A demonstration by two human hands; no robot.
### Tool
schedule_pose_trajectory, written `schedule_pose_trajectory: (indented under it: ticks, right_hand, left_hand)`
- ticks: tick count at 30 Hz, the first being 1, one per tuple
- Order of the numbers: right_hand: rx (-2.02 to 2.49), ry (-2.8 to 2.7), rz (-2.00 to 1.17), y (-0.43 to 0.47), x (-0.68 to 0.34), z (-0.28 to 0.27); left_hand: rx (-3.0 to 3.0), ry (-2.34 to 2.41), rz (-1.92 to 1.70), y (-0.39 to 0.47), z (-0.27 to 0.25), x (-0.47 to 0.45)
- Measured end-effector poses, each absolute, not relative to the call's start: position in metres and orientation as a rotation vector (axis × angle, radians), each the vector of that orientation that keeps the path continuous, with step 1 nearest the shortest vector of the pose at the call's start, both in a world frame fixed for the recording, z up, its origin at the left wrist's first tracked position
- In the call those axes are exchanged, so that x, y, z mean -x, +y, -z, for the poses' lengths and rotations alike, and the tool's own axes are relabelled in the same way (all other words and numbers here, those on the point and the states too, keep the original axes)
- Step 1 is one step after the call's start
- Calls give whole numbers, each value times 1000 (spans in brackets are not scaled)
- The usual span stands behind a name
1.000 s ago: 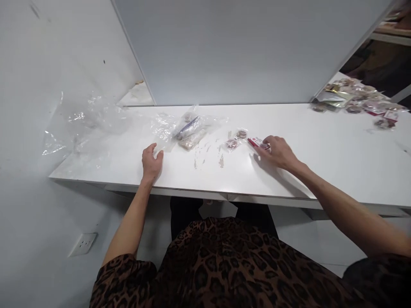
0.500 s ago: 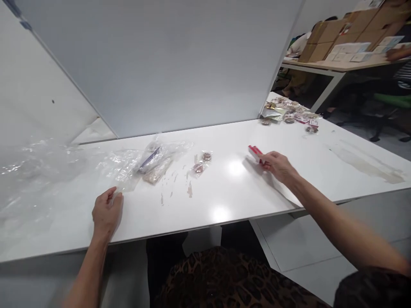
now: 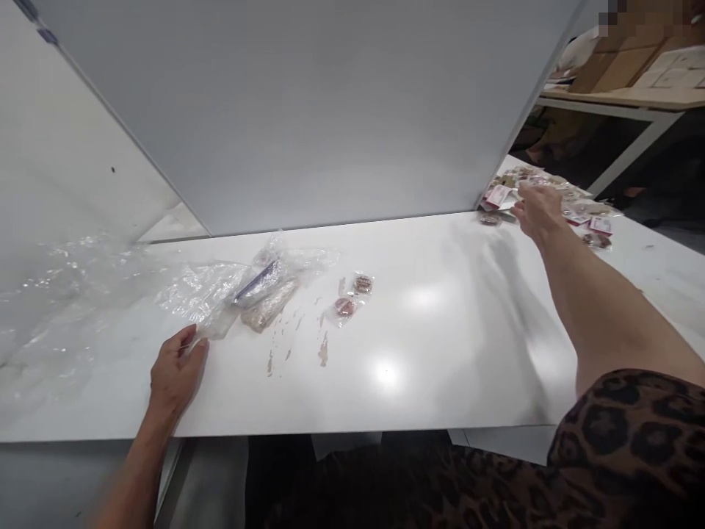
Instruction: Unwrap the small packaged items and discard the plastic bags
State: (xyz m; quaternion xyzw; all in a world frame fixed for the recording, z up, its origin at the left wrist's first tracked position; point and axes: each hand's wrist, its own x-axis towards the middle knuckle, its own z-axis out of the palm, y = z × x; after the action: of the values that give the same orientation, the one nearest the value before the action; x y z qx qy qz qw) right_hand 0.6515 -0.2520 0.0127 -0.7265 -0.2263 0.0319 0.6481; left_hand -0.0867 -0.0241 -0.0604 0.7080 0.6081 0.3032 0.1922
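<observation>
My left hand rests on the table with thumb and fingers apart. Its fingertips are at the near edge of crumpled clear plastic bags. Far to the right, my right hand reaches over a pile of small clear-wrapped packets; its fingers are partly spread and nothing shows in them. A red-and-white packet lies just left of those fingertips. Two wrapped round brown pieces, one farther back and one nearer, lie mid-table. Beside the bags is a zip bag with a purple strip and tan contents.
A tall grey panel stands along the back of the white table. Brownish smears mark the tabletop. Behind on the right, another table carries cardboard boxes and white boxes.
My right hand has moved right and away from me to the pile; the red-and-white item it held is no longer in its fingers. My left hand stays by the plastic. The view has shifted slightly.
</observation>
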Motion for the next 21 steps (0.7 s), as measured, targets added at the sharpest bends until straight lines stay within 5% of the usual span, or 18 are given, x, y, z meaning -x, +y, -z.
schedule_pose_trajectory:
  ticks: [5, 15, 21]
  right_hand:
    - [1667, -471, -194, -257, -568, 27]
    - [1834, -1511, -440, -204, -413, 28]
    - [2021, -1411, -560, -171, -377, 29]
  left_hand:
    - [-2149, 1659, -885, -22, 65, 85]
    - [-2205, 1531, -998, -32, 64, 70]
    - [-2119, 1472, -1063, -33, 66, 68]
